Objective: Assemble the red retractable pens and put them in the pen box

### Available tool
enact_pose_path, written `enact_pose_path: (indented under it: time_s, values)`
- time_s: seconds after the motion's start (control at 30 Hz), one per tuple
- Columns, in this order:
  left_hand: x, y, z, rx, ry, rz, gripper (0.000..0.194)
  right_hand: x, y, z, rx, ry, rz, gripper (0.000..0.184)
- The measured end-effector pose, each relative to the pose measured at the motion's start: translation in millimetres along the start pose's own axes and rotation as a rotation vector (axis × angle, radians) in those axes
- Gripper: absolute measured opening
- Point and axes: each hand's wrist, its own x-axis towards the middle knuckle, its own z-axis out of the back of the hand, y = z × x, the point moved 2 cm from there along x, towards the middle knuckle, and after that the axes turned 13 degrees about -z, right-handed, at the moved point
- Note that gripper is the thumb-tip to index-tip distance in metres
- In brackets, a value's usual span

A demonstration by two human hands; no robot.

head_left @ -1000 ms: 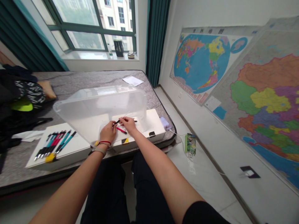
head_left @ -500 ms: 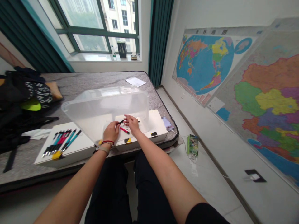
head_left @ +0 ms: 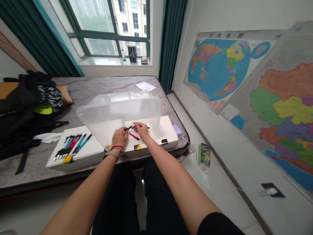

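Observation:
My left hand (head_left: pixel 120 135) and my right hand (head_left: pixel 141 128) meet over a white board (head_left: pixel 168 130) at the near edge of the mattress. Both pinch a thin black pen (head_left: pixel 130 127) between them, fingers closed. A red pen (head_left: pixel 134 136) lies on the board just below the hands. A row of several black, red and teal pens (head_left: pixel 72 146) lies on a second white board (head_left: pixel 90 153) to the left. A clear plastic bin (head_left: pixel 117 114) stands tipped just behind my hands.
A grey mattress (head_left: pixel 97 86) holds a black backpack (head_left: pixel 22 114) at left and a paper sheet (head_left: pixel 146 86) at the far side. A green packet (head_left: pixel 204 153) and cable lie on the floor at right. Maps (head_left: pixel 220 65) lean on the right wall.
The view has shifted, so everything sits a little further right in the frame. My hands stay together on the black pen with little change.

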Motion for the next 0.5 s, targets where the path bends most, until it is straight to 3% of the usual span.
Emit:
enact_pose_path:
  time_s: [0.17,0.3,0.4,0.5]
  values:
    - [-0.6,5.3,0.2,-0.057,-0.029,0.058,0.036,0.3,10.0,-2.7,0.074,-0.032,-0.086,0.033]
    - [-1.7,7.1,1.5,-0.071,-0.068,0.088,0.037,1.8,29.7,0.2,0.174,-0.132,-0.185,0.033]
    - [-1.5,6.1,2.1,-0.082,-0.083,0.106,0.034,-2.5,42.9,7.6,-0.08,-0.164,-0.186,0.029]
    - [-0.9,4.2,2.1,-0.079,-0.065,0.116,0.031,-11.0,44.6,16.7,-0.547,-0.05,-0.106,0.021]
